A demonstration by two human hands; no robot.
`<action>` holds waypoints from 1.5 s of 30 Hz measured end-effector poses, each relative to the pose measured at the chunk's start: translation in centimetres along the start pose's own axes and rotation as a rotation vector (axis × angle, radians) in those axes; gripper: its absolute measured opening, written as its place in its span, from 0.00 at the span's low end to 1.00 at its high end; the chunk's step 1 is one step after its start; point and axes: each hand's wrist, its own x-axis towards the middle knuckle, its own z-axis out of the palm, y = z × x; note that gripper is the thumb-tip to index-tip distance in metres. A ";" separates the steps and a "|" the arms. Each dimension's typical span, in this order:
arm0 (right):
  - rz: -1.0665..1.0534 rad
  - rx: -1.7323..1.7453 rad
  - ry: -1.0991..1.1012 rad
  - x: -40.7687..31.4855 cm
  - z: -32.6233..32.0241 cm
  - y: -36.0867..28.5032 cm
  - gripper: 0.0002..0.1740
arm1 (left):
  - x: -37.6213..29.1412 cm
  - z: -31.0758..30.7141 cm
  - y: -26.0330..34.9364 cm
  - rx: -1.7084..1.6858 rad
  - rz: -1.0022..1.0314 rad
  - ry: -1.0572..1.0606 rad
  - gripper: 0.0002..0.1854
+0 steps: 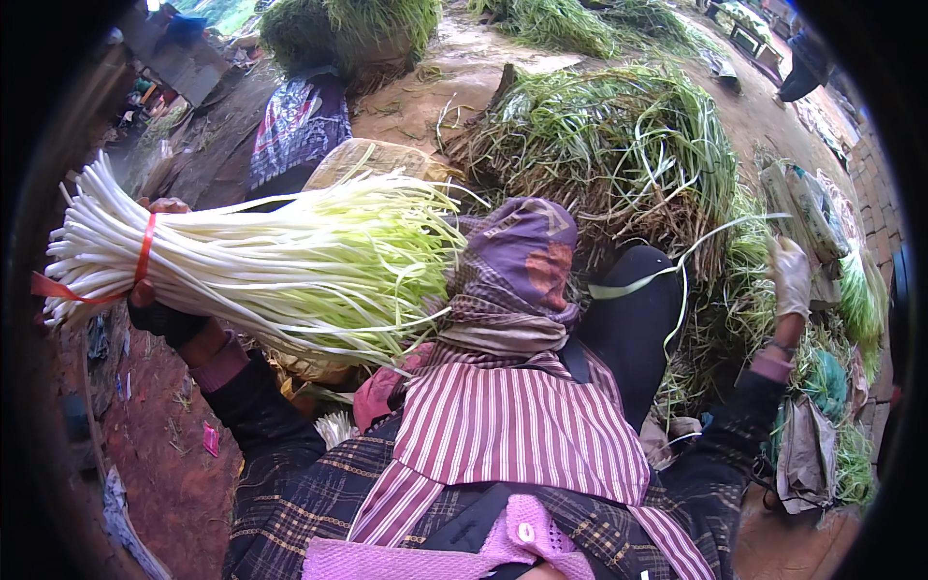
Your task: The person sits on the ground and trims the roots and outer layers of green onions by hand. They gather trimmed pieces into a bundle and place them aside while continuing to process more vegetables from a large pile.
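Note:
At the left, my left hand (168,316), in a dark fingerless glove, grips a thick bundle of long white-stemmed, yellow-green leafy vegetable (290,254). A red band (147,246) circles the bundle near its white ends, and a loose end of it sticks out left. The leafy tips point right, over a patterned purple cloth (533,254). Over at the right, my right hand (789,275), in a pale thin glove, is raised beside the green stalks. A long pale leaf (681,268) stretches left from just above its fingertips; whether the fingers pinch it cannot be told.
A large heap of green leafy stalks with brown roots (616,145) lies ahead, with more heaps behind. A woven sack (377,159) is behind the bundle. Folded sacks (808,449) and green bunches (861,290) lie at the right. Part of a person (805,65) shows at the upper right.

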 end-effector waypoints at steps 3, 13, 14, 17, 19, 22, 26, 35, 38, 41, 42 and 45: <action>-0.569 0.219 -0.080 -6.1 5.4 -6.9 0.18 | 0.9 0.8 -0.2 0.015 0.057 -0.037 0.52; -1.138 0.537 -0.415 -20.7 20.1 -20.1 0.06 | 0.5 4.6 -1.2 -0.053 -0.070 0.090 0.54; -1.105 0.624 -0.400 -20.3 20.5 -19.6 0.05 | 0.4 4.5 -1.1 -0.096 -0.056 0.038 0.54; -0.602 0.935 -0.678 -18.8 20.9 -17.3 0.05 | 0.4 4.0 -1.1 -0.096 -0.051 0.021 0.54; -0.639 1.068 -0.537 -17.3 21.0 -16.0 0.04 | 0.5 3.5 -1.2 -0.092 -0.047 0.013 0.54; -0.837 0.533 -0.240 -16.4 21.6 -15.0 0.04 | 0.6 3.0 -1.1 -0.092 -0.041 0.003 0.53; -1.016 0.459 -0.322 -16.5 22.4 -14.6 0.03 | 0.7 2.8 -0.7 -0.085 -0.028 -0.010 0.53; -0.531 0.889 -0.538 -17.7 22.2 -12.4 0.07 | 1.3 3.3 -1.7 -0.096 -0.021 -0.052 0.53; -0.884 0.332 -0.327 -18.4 22.6 -12.2 0.01 | 1.6 3.4 -2.1 -0.092 -0.016 -0.078 0.52; -0.890 0.438 -0.345 -18.3 22.3 -11.6 0.02 | 2.0 3.7 -1.9 -0.082 -0.002 -0.103 0.52; -0.561 0.702 -0.630 -18.1 21.9 -11.1 0.03 | 2.2 3.8 -1.6 -0.078 0.000 -0.115 0.52; -0.147 1.006 -0.742 -17.1 20.6 -9.7 0.09 | 2.6 4.1 -0.5 -0.051 0.002 -0.169 0.52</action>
